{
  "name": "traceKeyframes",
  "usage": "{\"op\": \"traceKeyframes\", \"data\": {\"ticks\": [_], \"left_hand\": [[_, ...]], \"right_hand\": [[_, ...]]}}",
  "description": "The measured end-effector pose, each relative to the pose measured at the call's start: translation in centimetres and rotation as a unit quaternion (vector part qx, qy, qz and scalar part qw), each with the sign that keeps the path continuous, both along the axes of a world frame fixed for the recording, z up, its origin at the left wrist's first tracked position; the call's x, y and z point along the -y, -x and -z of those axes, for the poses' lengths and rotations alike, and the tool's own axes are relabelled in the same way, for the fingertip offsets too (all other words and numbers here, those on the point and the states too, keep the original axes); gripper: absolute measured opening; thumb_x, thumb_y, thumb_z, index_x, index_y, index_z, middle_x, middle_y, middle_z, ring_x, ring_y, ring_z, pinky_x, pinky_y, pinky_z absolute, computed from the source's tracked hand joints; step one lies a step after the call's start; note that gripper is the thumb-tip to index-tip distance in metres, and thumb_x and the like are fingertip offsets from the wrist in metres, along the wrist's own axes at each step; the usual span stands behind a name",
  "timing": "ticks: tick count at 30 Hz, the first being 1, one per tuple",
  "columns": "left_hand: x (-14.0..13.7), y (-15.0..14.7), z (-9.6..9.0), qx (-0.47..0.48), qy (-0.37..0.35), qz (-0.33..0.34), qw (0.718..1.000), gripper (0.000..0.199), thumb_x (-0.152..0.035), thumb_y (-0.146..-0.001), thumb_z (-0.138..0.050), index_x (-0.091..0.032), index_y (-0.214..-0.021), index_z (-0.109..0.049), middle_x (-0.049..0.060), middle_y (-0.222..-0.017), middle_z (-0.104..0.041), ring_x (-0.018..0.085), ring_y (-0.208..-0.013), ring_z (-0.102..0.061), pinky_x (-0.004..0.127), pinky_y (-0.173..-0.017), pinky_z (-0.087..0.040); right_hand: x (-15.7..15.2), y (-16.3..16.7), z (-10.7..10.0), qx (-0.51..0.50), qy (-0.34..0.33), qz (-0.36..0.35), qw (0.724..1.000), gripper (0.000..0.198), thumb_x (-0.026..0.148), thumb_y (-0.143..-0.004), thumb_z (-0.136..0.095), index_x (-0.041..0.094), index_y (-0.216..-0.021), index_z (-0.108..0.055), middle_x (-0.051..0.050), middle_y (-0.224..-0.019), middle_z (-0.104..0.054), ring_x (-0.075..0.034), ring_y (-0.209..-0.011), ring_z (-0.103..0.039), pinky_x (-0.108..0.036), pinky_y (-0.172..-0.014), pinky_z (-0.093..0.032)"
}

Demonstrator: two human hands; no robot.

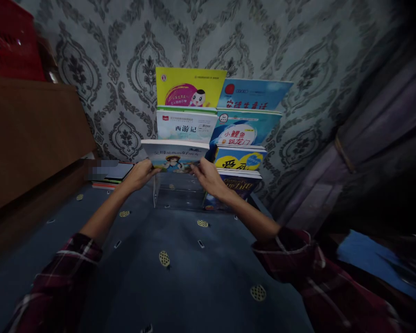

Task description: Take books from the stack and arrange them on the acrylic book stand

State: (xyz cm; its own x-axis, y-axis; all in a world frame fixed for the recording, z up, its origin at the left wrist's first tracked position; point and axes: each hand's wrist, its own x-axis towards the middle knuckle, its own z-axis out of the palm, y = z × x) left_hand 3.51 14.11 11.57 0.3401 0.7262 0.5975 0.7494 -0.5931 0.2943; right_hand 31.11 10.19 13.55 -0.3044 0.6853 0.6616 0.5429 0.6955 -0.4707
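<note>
My left hand (141, 175) and my right hand (210, 177) grip a picture book (180, 150) by its two sides, the thumbs on its front cover. A figure in a hat shows on that cover. The book is at the left column of a clear tiered rack (180, 196), whose lowest left part shows below it. Behind it in the same column stand a white book (183, 125) and a yellow book (190, 83). The right column holds a blue book (254, 92), a teal book (249, 127), yellow-and-blue books (241, 157) and dark blue books (232, 187).
A short stack of books (113, 171) lies left of the rack, beside a wooden cabinet (34, 138) with a red bag (12, 41) on top. The patterned blue cloth (180, 286) covers the surface in front. A curtain (319, 175) hangs at the right, near a blue cloth item (374, 259).
</note>
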Motion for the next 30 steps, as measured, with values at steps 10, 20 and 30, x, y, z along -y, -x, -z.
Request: {"op": "traceKeyframes", "data": {"ticks": [10,20,30], "left_hand": [[0.3,-0.7,0.2,0.069,0.014,0.022,0.997,0.019,-0.037,-0.090,-0.057,-0.020,-0.098,-0.062,0.006,-0.091,-0.073,0.025,-0.084,-0.068,0.032,-0.074,-0.049],[0.7,-1.1,0.3,0.111,0.002,0.012,0.994,0.018,-0.037,-0.090,-0.055,-0.020,-0.094,-0.059,0.005,-0.089,-0.071,0.024,-0.086,-0.067,0.034,-0.080,-0.051],[1.0,-2.3,0.0,0.150,-0.003,-0.033,0.988,0.013,-0.034,-0.089,-0.055,-0.023,-0.095,-0.053,0.004,-0.087,-0.067,0.022,-0.084,-0.066,0.033,-0.077,-0.051]], "right_hand": [[-0.9,0.2,2.1,0.017,0.108,0.067,0.992,0.018,0.021,-0.093,-0.048,0.022,-0.108,-0.058,-0.006,-0.088,-0.073,-0.025,-0.084,-0.071,-0.036,-0.076,-0.055],[-1.8,0.5,3.3,0.046,0.122,0.143,0.981,0.009,0.019,-0.092,-0.053,0.020,-0.093,-0.062,-0.012,-0.098,-0.071,-0.027,-0.097,-0.070,-0.039,-0.091,-0.054],[-2.2,1.3,4.2,-0.007,0.100,0.172,0.980,0.022,0.021,-0.093,-0.046,0.021,-0.115,-0.053,-0.011,-0.096,-0.071,-0.030,-0.092,-0.071,-0.043,-0.086,-0.057]]}}
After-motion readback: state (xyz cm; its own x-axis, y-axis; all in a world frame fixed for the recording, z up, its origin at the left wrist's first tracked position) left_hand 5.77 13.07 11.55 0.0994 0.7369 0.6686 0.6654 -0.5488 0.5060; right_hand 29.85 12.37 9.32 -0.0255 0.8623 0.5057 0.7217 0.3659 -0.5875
